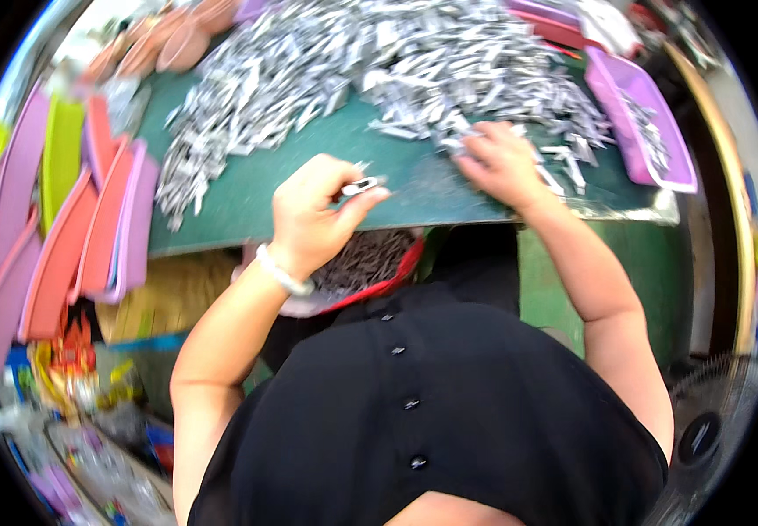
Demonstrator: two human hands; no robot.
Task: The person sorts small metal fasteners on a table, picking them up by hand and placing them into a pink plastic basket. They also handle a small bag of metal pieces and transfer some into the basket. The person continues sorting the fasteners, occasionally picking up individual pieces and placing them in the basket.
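My left hand (313,206), with a pale bracelet at the wrist, is raised over the table's near edge. Its thumb and fingers pinch a small silver-grey part (363,186) with a dark slot in its end. My right hand (501,162) reaches palm down to the near right edge of a heap of similar grey parts (449,70). Its fingers are spread and touch the loose pieces there; whether one lies under them is hidden. The heap covers much of the green tabletop (309,153).
A purple basket (637,140) with grey parts stands at the right edge. Stacked purple, red and green bins (81,202) are at left, orange-pink baskets (181,44) at far left. Below the table edge sits a red-rimmed container (401,272) of dark pieces. A fan (712,430) stands low right.
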